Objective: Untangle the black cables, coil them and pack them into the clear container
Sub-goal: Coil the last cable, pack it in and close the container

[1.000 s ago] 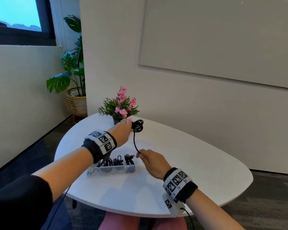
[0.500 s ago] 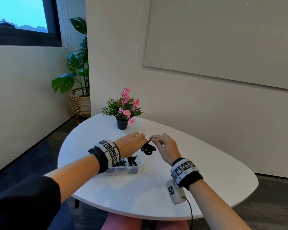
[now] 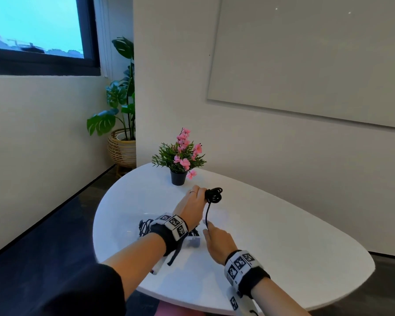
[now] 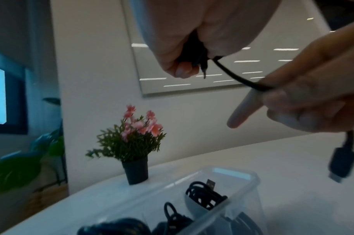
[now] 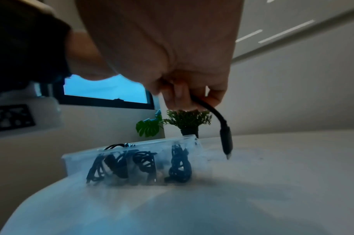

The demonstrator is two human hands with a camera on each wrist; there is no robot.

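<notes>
My left hand [image 3: 197, 198] is raised above the white table [image 3: 283, 236] and grips a small coil of black cable [image 3: 213, 195]. A loose strand hangs from the coil down to my right hand [image 3: 211, 233], which pinches it near its end. In the right wrist view the cable's plug [image 5: 225, 143] dangles below my right hand [image 5: 184, 95], close to the tabletop. The clear container [image 5: 131, 160] sits beneath my left wrist and holds several coiled black cables [image 5: 180, 163]. The left wrist view shows my left hand [image 4: 184, 63] closed around the coil, with the strand [image 4: 236, 77] running to the right hand.
A small potted plant with pink flowers [image 3: 180, 160] stands at the table's far edge, just behind my left hand. A large leafy plant in a wicker basket [image 3: 121, 142] stands on the floor in the corner. A whiteboard [image 3: 306, 60] hangs on the wall.
My hands were together low over the table with the coil between them. The left hand has lifted the coil up and away, and the right hand has dropped toward me, pulling the strand out.
</notes>
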